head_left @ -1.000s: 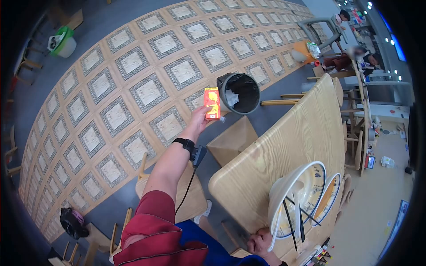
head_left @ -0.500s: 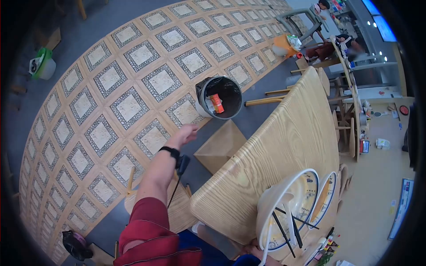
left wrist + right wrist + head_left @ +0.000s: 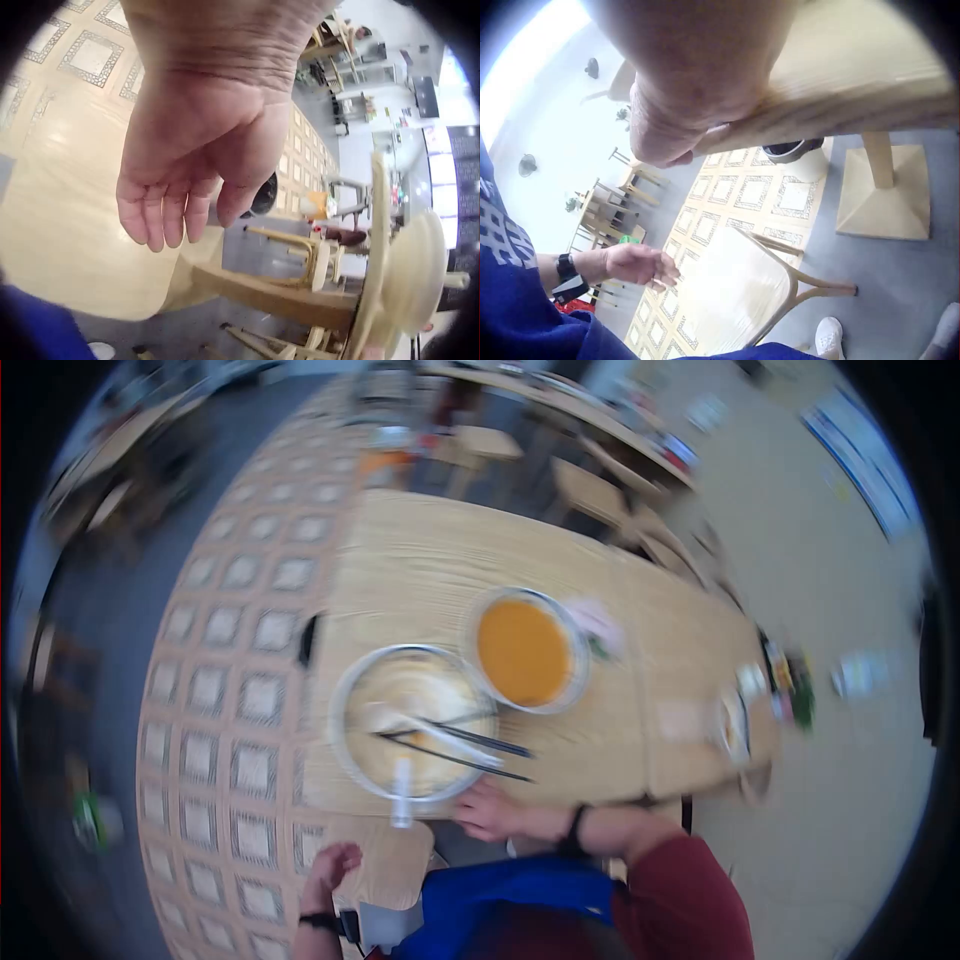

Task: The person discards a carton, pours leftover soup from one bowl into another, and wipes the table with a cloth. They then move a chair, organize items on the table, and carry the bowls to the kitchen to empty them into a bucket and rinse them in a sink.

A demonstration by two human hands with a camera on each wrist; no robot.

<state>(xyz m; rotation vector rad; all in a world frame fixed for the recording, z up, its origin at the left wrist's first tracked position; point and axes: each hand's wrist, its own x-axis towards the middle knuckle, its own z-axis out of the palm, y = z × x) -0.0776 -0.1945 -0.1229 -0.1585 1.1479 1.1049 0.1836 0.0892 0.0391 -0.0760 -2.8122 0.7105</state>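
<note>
My left hand (image 3: 335,865) hangs beside the table over a wooden stool (image 3: 395,865), its fingers loosely bent and holding nothing. In the left wrist view its palm (image 3: 210,150) shows bare. My right hand (image 3: 488,810) rests at the table's near edge, just by a large white bowl (image 3: 340,725). Black chopsticks (image 3: 505,744) and a white spoon (image 3: 402,795) lean in that bowl. Behind it to the right stands a second bowl (image 3: 582,660) with orange soup. In the right wrist view the right hand's fingers are mostly hidden at the table edge.
The wooden table (image 3: 400,550) spreads ahead, with small items (image 3: 785,680) at its right end. A black-lined bin (image 3: 810,165) stands on the floor near the table's pedestal (image 3: 885,195). Chairs (image 3: 590,490) line the far side. An orange-and-white bin (image 3: 385,465) is farther off.
The left hand let a red-and-yellow box go into the black-lined bin, then drew back beside the body. The head view has swung right to the bowls. The right hand stays at the table edge.
</note>
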